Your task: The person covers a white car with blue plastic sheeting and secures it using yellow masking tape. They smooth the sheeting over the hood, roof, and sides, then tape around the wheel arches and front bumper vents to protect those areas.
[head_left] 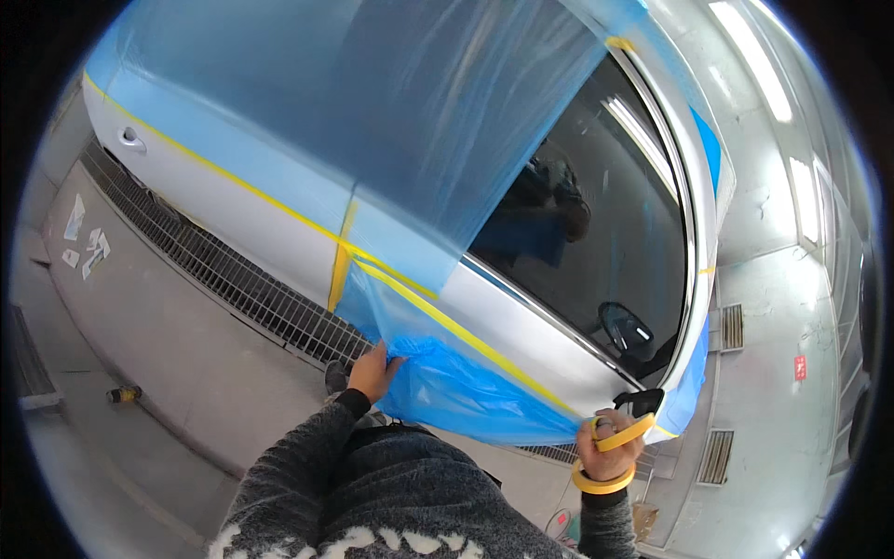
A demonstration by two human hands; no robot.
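Note:
My left hand (374,373) pinches the edge of a blue plastic masking film (466,396) low on the side of a white car (521,326). Along the film's upper edge a yellow tape strip (466,337) runs down to the right. Near the black wing mirror (641,402), my right hand (610,449) is closed around a yellow masking tape roll (626,433), at the film's right end. A second yellow tape roll (603,484) rings my right wrist. More bluish film (372,121) covers the rear window and upper side, edged with yellow tape.
The front side window (596,224) is uncovered. Beneath the car lies a metal floor grating (251,289). Paper scraps (88,240) and a small dark-and-yellow object (124,395) are on the floor at left. A pale wall (773,317) with vents stands to the right.

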